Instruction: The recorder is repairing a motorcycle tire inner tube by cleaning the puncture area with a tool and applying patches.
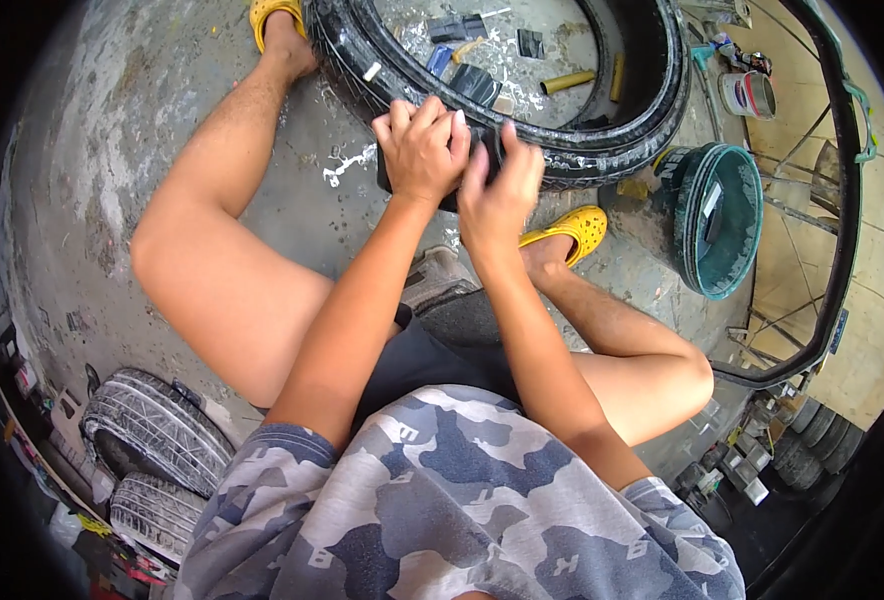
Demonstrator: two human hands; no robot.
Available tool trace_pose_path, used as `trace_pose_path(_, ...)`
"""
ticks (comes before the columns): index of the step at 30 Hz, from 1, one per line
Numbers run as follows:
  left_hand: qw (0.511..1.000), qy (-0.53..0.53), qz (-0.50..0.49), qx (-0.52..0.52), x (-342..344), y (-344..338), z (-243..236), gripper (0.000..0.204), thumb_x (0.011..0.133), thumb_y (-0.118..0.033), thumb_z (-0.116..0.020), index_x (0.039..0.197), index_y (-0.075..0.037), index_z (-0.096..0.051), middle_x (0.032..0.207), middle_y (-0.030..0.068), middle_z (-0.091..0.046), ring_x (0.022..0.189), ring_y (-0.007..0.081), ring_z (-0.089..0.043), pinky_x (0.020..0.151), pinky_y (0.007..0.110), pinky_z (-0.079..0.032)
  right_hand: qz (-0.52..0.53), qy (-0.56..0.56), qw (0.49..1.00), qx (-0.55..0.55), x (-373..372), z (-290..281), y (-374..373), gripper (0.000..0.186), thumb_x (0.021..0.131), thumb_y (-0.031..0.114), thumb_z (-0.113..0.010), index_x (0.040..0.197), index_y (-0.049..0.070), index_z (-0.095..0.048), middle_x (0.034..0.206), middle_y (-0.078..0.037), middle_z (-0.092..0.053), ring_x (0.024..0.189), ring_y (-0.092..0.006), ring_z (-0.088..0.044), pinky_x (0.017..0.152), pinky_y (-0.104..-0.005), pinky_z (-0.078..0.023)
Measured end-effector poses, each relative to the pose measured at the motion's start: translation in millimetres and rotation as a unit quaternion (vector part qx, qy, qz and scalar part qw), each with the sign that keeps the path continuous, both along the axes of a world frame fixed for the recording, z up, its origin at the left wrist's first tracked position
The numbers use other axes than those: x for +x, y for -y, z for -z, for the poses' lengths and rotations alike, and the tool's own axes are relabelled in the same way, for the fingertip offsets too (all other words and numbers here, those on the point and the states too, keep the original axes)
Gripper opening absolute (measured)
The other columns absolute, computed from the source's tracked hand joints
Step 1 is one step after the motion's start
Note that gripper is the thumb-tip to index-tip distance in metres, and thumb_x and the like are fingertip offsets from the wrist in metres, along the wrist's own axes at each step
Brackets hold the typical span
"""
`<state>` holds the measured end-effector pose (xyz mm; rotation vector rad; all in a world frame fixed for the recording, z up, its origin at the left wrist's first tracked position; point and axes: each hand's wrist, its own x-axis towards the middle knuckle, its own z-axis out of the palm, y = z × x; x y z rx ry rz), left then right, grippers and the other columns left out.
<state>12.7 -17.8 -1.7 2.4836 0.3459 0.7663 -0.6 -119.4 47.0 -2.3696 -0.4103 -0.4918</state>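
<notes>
Close to the near rim of a large black tyre (362,75), both my hands work at a dark, flat-sided piece (384,172). Curled fingers of my left hand (422,155) press over it, and it shows beside and below that hand. My right hand (502,195) is right beside the left, thumb and forefinger raised over the dark piece; motion blurs its fingers, so I cannot make out whether they grip. The tyre lies on its side, and its ring encloses dark rectangular pieces (475,86), a blue piece (439,60) and yellowish tubes (568,82).
A green bucket (722,270) stands to the right, with a small white bucket (747,95) beyond. Farther right is a black-framed panel (842,200). Two dusty tyres (157,425) lie at lower left. My feet wear yellow clogs (584,232). Pale scraps litter the concrete floor.
</notes>
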Motion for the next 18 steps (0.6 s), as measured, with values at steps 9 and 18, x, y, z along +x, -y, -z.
trace_pose_path(9,1.0,-0.001,0.014,0.006,-5.4,-0.8,-2.1,0.027,0.088,-0.028,-0.058,0.067,-0.013,-0.064,0.082,-0.0023,-0.056,0.084,0.0233,-0.049,0.08,0.042,-0.034,-0.016,0.023,0.999,-0.027,-20.4,13.0,22.8,0.042,0.08,-0.004,-0.064,0.12,-0.007,-0.054,0.094,-0.024,-0.055,0.081,-0.0398,-0.053,0.074,-0.049,-0.045)
trace_pose_path(18,1.0,0.008,0.001,0.002,0.5,0.8,-0.3,0.026,0.088,-0.027,-0.059,0.067,-0.012,-0.063,0.081,-0.0011,-0.056,0.084,0.0242,-0.05,0.079,0.042,-0.034,-0.015,-0.003,0.999,-0.032,-38.5,25.8,39.2,0.044,0.079,-0.003,-0.065,0.122,-0.006,-0.054,0.09,-0.025,-0.055,0.08,-0.0408,-0.053,0.072,-0.0493,-0.045)
